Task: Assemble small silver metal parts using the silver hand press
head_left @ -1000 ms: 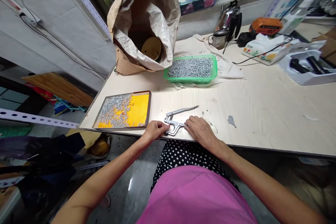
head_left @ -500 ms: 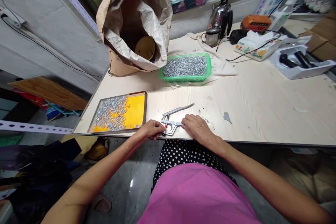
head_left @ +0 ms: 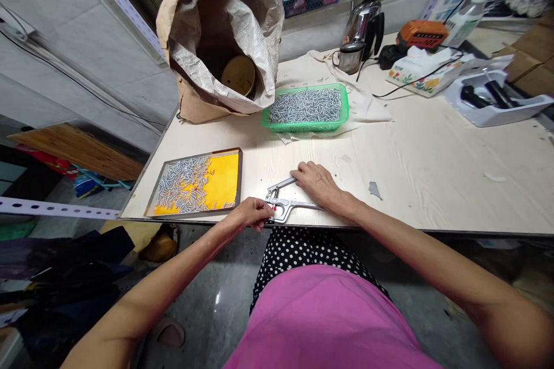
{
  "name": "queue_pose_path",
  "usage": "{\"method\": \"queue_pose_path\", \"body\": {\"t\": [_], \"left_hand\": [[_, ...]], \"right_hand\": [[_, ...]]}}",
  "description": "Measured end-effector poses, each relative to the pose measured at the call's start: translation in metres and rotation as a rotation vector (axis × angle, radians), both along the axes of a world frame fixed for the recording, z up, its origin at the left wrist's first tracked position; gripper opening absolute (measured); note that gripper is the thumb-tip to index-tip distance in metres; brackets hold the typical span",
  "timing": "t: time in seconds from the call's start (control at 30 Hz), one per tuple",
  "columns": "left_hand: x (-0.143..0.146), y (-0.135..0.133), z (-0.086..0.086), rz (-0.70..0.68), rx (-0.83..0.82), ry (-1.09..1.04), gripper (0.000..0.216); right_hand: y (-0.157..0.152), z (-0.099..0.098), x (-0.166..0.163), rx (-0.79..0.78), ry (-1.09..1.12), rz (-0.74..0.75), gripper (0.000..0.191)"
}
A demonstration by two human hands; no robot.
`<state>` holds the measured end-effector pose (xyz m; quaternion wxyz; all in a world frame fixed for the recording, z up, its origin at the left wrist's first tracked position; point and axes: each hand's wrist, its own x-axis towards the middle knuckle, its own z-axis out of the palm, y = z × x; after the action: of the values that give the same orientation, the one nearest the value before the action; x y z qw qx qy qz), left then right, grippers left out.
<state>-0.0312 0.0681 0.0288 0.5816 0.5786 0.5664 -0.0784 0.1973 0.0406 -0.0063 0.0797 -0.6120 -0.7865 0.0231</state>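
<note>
Metal snap-fastener pliers (head_left: 285,205) lie near the table's front edge, handles spread and pointing right, with a spring between them and a bit of red at the jaws. My left hand (head_left: 254,212) is closed in a pinch at the jaws; what its fingertips hold is too small to make out. My right hand (head_left: 319,183) has its fingers curled over the end of the upper handle, while the lower handle runs under its wrist. Left of the pliers is a shallow tray (head_left: 239,180) with a yellow bottom and many small silvery metal pins (head_left: 184,184).
Behind the pliers stands a green plastic basket (head_left: 345,112) full of similar metal pieces. A large open sack (head_left: 264,40) is at the back left. Farther right are a metal kettle (head_left: 362,26), a cup (head_left: 348,57), an orange battery (head_left: 422,34) and a white tray (head_left: 489,118).
My right hand has moved up from the lower handle to the end of the upper handle. My left hand stays pinched at the jaws.
</note>
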Motion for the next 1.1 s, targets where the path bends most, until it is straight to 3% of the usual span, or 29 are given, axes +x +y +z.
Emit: {"method": "queue_pose_path", "body": {"t": [0.2, 0.4, 0.47, 0.57, 0.63, 0.83, 1.0, 1.1], "left_hand": [[0.0, 0.0, -0.001, 0.015, -0.005, 0.0, 0.043], [-0.003, -0.005, -0.005, 0.068, 0.02, -0.002, 0.04], [-0.003, -0.006, -0.007, 0.08, 0.023, -0.005, 0.039], [-0.003, -0.005, -0.007, 0.085, 0.014, -0.001, 0.039], [-0.003, -0.005, -0.007, 0.085, 0.012, 0.005, 0.038], [-0.001, -0.005, -0.006, 0.095, 0.029, 0.021, 0.039], [-0.001, -0.008, -0.004, 0.066, 0.072, 0.101, 0.033], [-0.001, -0.02, 0.0, -0.123, 0.385, 0.208, 0.031]], "right_hand": [[0.042, -0.001, 0.003, 0.034, -0.116, 0.191, 0.023], [0.036, 0.01, 0.001, -0.056, -0.03, 0.149, 0.02], [0.025, 0.011, 0.006, -0.082, 0.034, 0.175, 0.037], [0.012, 0.008, 0.014, -0.108, 0.08, 0.232, 0.082], [0.007, 0.006, 0.017, -0.129, 0.085, 0.243, 0.095], [0.003, 0.011, 0.014, -0.122, 0.07, 0.249, 0.083], [-0.007, 0.016, 0.009, -0.074, 0.084, 0.267, 0.056], [-0.015, 0.016, 0.007, -0.056, 0.123, 0.262, 0.047]]}}
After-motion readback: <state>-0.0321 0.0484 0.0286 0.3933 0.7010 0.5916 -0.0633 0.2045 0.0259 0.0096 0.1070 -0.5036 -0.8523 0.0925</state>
